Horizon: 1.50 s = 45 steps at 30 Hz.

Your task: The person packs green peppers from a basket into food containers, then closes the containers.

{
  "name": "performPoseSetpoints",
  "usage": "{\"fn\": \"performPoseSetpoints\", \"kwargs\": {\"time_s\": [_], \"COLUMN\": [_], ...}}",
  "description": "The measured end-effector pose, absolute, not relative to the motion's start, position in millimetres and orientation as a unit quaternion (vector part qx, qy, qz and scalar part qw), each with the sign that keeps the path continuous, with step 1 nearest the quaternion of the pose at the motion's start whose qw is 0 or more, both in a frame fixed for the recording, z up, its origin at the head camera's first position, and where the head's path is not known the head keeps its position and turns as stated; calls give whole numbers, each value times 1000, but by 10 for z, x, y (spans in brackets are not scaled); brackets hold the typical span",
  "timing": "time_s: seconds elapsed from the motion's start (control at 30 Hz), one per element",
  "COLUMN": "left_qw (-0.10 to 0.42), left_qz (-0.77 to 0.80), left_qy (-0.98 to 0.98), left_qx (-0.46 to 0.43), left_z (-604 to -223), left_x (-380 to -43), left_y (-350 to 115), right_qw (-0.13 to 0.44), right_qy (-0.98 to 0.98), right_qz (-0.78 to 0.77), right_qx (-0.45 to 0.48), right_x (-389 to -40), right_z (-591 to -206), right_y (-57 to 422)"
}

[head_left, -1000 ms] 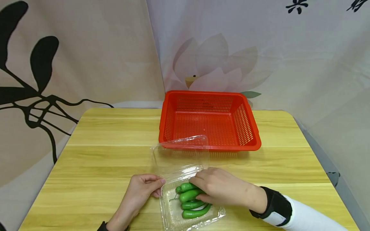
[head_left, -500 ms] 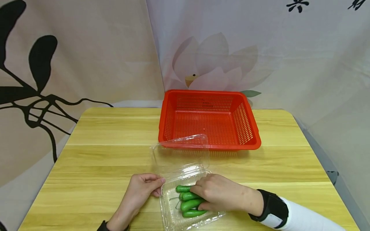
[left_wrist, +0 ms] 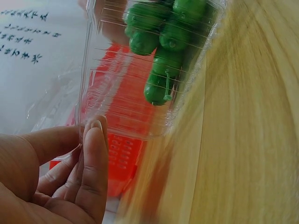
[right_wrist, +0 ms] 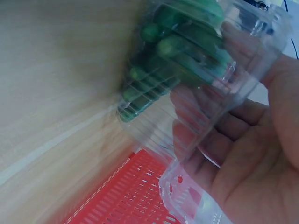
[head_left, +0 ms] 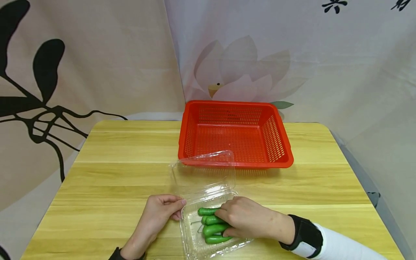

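An open, clear plastic clamshell container (head_left: pixel 198 249) lies near the front of the table, several green chili peppers (head_left: pixel 212 229) side by side in its base. Thin stems show at their left ends. At the container's left edge, my left hand (head_left: pixel 162 209) pinches the rim between thumb and fingers; the left wrist view shows this pinch through the clear wall (left_wrist: pixel 117 88). My right hand (head_left: pixel 245 218) reaches in from the right, fingers and thumb curled over the peppers and hiding their right ends. In the right wrist view its fingers (right_wrist: pixel 187 102) show through the plastic beside the peppers (right_wrist: pixel 187 42).
Behind the container stands a red perforated plastic basket (head_left: pixel 287 159) with nothing in it. The container's raised lid (head_left: pixel 203 177) leans back and overlaps the basket's front rim in the head view. A printed cloth (head_left: pixel 139 54) hangs behind the wooden table (head_left: pixel 123 155).
My right hand has shifted slightly toward the front edge, and the peppers now lie closer in a stack of rows. My left hand keeps its pinch on the container's rim.
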<state>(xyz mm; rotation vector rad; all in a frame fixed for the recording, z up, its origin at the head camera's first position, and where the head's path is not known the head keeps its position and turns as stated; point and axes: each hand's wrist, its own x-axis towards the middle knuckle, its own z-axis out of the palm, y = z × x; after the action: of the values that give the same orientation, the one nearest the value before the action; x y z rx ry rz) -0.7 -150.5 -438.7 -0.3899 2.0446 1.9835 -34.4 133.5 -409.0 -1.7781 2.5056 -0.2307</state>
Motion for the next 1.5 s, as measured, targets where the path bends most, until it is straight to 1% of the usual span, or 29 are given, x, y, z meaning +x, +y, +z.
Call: {"fn": "performPoseSetpoints", "kwargs": {"time_s": [0.37,0.53,0.8,1.13,1.43,1.5], "left_qw": [130,128,124,129,138,140], "left_qz": [683,679,674,678,682,681], "left_qy": [706,709,714,711,709,710], "left_qx": [-135,-139,-145,-133,-117,-115], "left_z": [-4396,-4409,-4422,-4401,-4414,-4416], "left_x": [-13,-16,-17,-30,-69,-81], "left_y": [-1493,-1493,-1501,-1480,-1487,-1491], "right_qw": [16,-5,-70,-149,-232,-238], "right_qy": [816,813,805,823,800,805], "right_qz": [-90,-126,-207,-281,-376,-385], "right_qx": [-571,-569,-551,-471,-406,-384], "right_x": [-356,-397,-555,-743,-944,-976], "right_z": [-4074,-4063,-4007,-3856,-3853,-3857], "right_y": [1369,1410,1484,1585,1629,1647]}}
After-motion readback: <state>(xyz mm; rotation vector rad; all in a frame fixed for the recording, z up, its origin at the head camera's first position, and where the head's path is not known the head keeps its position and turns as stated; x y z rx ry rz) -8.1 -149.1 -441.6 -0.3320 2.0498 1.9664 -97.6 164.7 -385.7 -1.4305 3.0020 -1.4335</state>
